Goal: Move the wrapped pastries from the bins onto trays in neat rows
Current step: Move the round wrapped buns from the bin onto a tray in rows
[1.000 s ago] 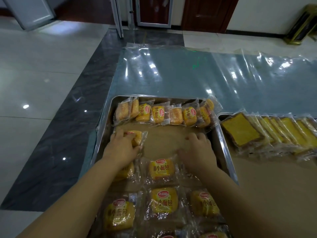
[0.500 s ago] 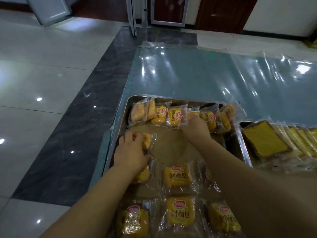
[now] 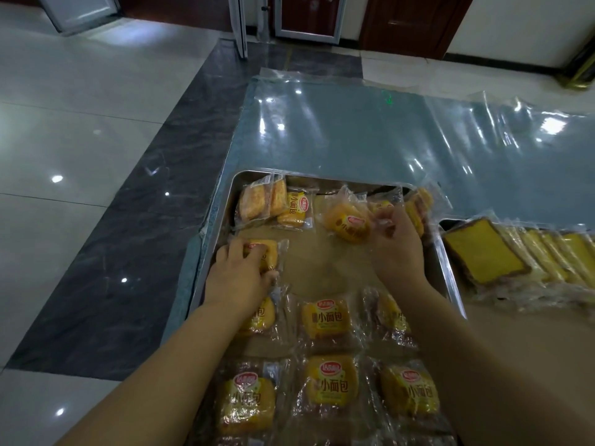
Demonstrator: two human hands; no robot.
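Right hand (image 3: 397, 249) now up at the back row, fingers (image 3: 383, 222) pinching a wrapped bun (image 3: 349, 225) pulled out of line. Left hand (image 3: 240, 275) still pressing, fingers closed over another bun (image 3: 265, 252) on the tray (image 3: 212, 220). Back row broken, needs re-spacing.

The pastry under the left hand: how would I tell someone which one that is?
Find the steel tray left of the sliced cakes. Along its left edge, between the far row and the flat near rows, the left hand presses one wrapped bun. It sits alone in the bare middle band.
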